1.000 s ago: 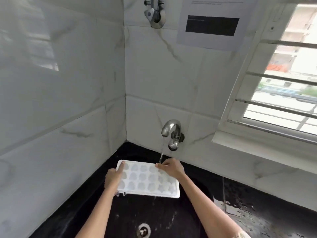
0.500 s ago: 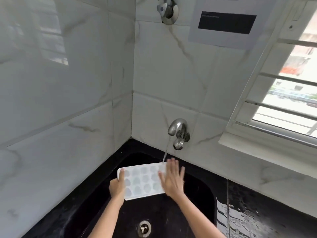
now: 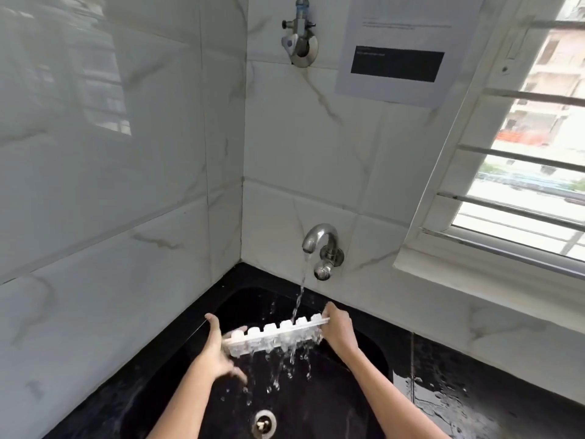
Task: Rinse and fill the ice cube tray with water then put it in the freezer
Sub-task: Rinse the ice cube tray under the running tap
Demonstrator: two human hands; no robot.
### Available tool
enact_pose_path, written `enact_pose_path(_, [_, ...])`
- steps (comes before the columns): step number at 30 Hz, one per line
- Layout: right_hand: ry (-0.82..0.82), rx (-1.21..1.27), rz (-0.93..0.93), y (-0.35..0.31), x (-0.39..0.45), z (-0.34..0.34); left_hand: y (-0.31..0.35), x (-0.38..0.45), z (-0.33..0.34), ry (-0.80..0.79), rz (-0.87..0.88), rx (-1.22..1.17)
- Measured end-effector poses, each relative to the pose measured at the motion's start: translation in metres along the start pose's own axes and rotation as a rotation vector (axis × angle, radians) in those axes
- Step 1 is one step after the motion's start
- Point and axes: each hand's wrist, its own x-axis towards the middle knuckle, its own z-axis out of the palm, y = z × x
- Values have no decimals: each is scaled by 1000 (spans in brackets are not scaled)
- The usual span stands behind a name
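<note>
The white ice cube tray [image 3: 274, 336] is tipped on edge over the black sink [image 3: 364, 350], its cup bottoms facing up toward the wall. Water pours off its lower side in streams and drops. My left hand [image 3: 218, 350] grips the tray's left end, fingers spread below it. My right hand [image 3: 337, 327] grips the right end. A thin stream runs from the steel tap [image 3: 318, 239] on the wall and lands on the tray near its right half.
The sink drain [image 3: 265, 423] lies below the tray. A wet black counter [image 3: 474, 403] stretches to the right. White marble tile walls close in the left and back. A second valve [image 3: 299, 36] and a paper notice [image 3: 399, 55] hang above; a barred window [image 3: 522, 172] is at right.
The tray was held flat under the tap with my right hand laid on top; now both hands hold its ends and it is tipped on edge, spilling water into the sink.
</note>
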Motion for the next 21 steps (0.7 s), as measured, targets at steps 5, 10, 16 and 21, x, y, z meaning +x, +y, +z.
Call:
enact_pose_path(5, [20,161,-191,14,-9,-1,-13,5,11,122,226,-126])
enact_pose_path(10, [30,413,84,6,-20,-7,-18,1,12,33,309,-165])
enact_pose_path(16, [-6,949,586,1,-14,-17,-18,2,1,-15,335,-31])
enact_pose_path(21, [-294,806,566,-13,-6,-16,-18,4,0,182,341,509])
